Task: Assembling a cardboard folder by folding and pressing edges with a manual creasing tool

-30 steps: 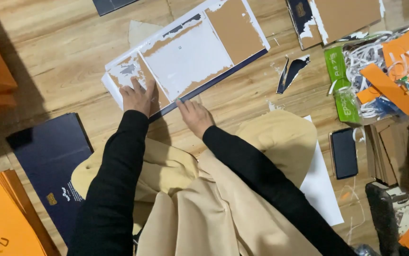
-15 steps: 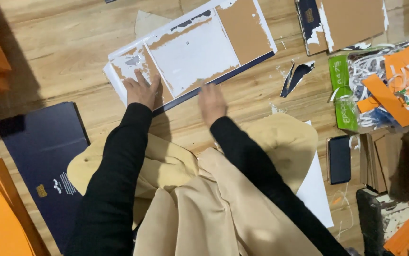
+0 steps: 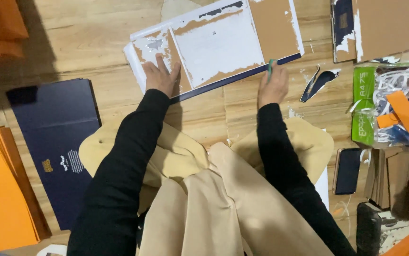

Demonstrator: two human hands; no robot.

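My left hand lies flat and open, fingers spread, pressing down the left end of the flattened cardboard box panel, whose white facing is torn away in patches to bare brown board. My right hand is closed around a slim green tool, its tip against the panel's dark blue lower edge. Half a second ago that hand sat near the middle of the blue edge; it has since slid out toward the right end, while the left hand has kept its place. The panel lies tilted on the wooden floor, its right corner near a torn dark scrap. Beyond that scrap a green packet and a heap of orange and white shreds crowd the right side. A black phone lies by my right knee. On my left a navy folded sheet and orange sheets lie well apart from the panel, with bare floor between.
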